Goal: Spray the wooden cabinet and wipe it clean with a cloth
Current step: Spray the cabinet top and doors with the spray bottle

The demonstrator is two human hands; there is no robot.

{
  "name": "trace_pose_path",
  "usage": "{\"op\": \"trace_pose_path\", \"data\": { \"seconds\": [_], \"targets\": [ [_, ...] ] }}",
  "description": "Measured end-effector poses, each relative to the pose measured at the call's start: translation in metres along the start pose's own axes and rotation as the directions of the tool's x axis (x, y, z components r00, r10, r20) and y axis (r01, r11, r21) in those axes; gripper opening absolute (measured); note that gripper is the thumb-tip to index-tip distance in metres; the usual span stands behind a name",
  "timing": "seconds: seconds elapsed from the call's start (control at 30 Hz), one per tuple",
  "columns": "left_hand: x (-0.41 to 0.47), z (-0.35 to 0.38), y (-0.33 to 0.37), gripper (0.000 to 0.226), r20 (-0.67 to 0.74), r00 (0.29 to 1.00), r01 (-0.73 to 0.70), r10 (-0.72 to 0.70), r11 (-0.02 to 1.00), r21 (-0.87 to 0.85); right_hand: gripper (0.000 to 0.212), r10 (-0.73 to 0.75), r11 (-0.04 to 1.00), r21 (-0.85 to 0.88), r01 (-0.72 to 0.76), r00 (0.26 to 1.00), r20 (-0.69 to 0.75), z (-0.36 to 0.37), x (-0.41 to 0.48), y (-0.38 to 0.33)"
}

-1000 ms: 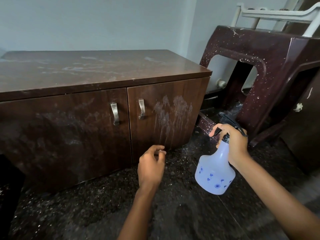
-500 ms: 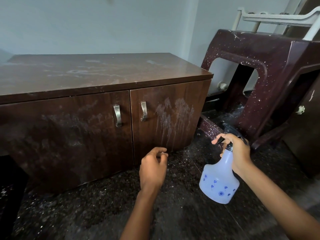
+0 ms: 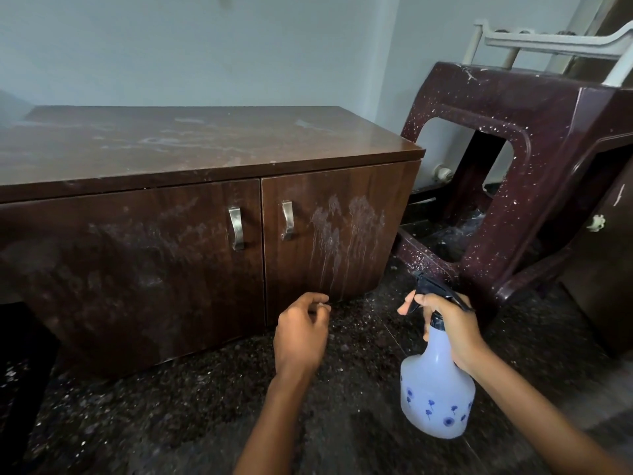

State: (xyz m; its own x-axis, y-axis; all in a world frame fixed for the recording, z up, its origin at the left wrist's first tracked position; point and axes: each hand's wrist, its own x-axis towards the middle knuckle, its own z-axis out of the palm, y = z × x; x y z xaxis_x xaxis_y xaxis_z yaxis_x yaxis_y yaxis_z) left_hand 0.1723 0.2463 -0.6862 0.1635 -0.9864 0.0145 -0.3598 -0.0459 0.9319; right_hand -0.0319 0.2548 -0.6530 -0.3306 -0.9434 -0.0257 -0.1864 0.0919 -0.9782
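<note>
Right grip (image 3: 452,329): closed round the neck of the spray bottle (image 3: 436,395), held near the cabinet.
Left grip (image 3: 301,334): loosely curled; nothing is held.
Wooden cabinet (image 3: 154,269): right door is streaked with spray.

The low dark-brown wood-grain cabinet (image 3: 205,255) looks dusty and streaked; its curved handles (image 3: 235,228) are brushed metal; the translucent white spray bottle (image 3: 436,389) is matt plastic.

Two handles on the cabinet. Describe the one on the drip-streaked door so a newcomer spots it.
Find the low dark wooden cabinet against the wall; its two doors meet mid-front. The right door carries a curved metal handle near its inner edge. Unlike the twin handle on the left door, this one sits beside white drip streaks.
</note>
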Motion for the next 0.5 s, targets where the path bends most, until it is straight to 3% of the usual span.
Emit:
{"op": "trace_pose_path", "data": {
  "seconds": [0.17,0.5],
  "targets": [
    [-0.001,-0.003,0.0,0.018,0.01,1.0,-0.003,0.003,1.0,-0.01,0.021,0.009,0.999,-0.034,-0.009,1.0,0.007,0.001,0.0,0.007],
    [-0.002,-0.011,-0.002,0.017,-0.001,1.0,0.015,-0.015,1.0,0.026,0.016,0.21,0.977,0.084,-0.197,0.957,-0.198,-0.012,0.018,0.028]
  ]
}}
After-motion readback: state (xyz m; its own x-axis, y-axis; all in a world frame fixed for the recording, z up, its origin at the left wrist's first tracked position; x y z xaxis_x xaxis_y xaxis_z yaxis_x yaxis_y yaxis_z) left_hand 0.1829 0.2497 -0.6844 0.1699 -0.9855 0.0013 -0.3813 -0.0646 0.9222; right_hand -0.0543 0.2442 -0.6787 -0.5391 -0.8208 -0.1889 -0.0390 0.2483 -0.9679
